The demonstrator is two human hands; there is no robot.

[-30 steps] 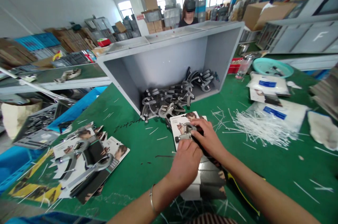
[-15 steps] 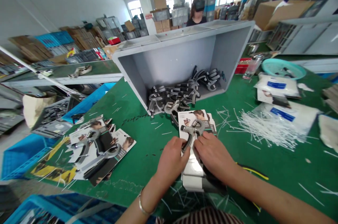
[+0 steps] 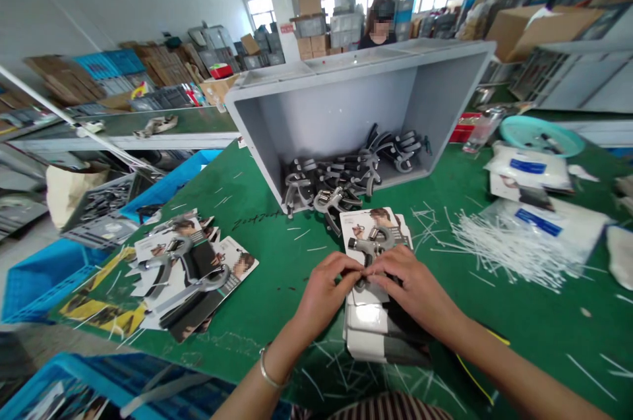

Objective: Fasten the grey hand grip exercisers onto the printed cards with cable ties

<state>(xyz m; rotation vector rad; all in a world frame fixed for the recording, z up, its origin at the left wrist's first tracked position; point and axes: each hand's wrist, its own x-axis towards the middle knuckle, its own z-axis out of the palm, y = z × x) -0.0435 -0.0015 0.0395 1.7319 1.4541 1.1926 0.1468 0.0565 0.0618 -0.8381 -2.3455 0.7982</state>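
A grey-and-black hand grip strengthener (image 3: 380, 239) lies on a printed backing card (image 3: 350, 222), on top of a stack of such cards. Over its handles, my left hand (image 3: 327, 287) is closed in a pinch. The fingertips of my right hand (image 3: 413, 283) are pinched too and meet those of the left. Whatever thin thing the fingertips hold is too small to make out. The lower part of the strengthener is partly hidden by my fingers. Beyond the card, another hand grip strengthener (image 3: 330, 202) lies at the mouth of a grey crate (image 3: 336, 120).
More strengtheners fill the tipped crate's bottom. Carded strengtheners (image 3: 198, 268) are piled at left. White cable ties (image 3: 509, 248) lie heaped at right beside plastic bags (image 3: 519, 166) and a turquoise basin (image 3: 512, 130). A yellow-and-black tool (image 3: 475, 377) lies by my right forearm. A person (image 3: 380, 18) is behind the crate.
My hands have come together, fingertips now meeting over the handles; before, they were apart on either side of the strengthener. The whole view has shifted slightly.
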